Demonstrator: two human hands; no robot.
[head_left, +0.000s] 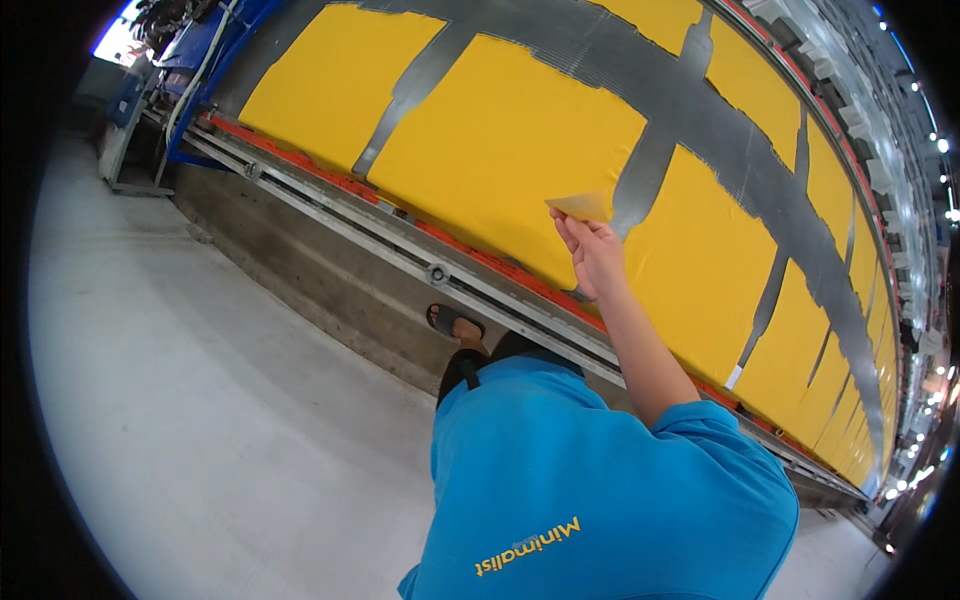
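Observation:
My right hand (598, 258) is raised over the near edge of a long table, its fingers pinched on a thin, pale-yellow pointed piece (580, 206). What material the piece is made of I cannot tell. Beneath it lies a yellow sheet (530, 130), flat on the dark grey table surface (645, 165). Another yellow sheet (690, 250) lies just right of the hand, across a grey gap. My left hand is not in view.
Several more yellow sheets (345, 75) cover the table in rows. A red strip (450, 232) and a metal rail (400, 262) run along its near edge. A blue machine frame (200, 90) stands at the far left. Pale floor (200, 400) stretches to the left.

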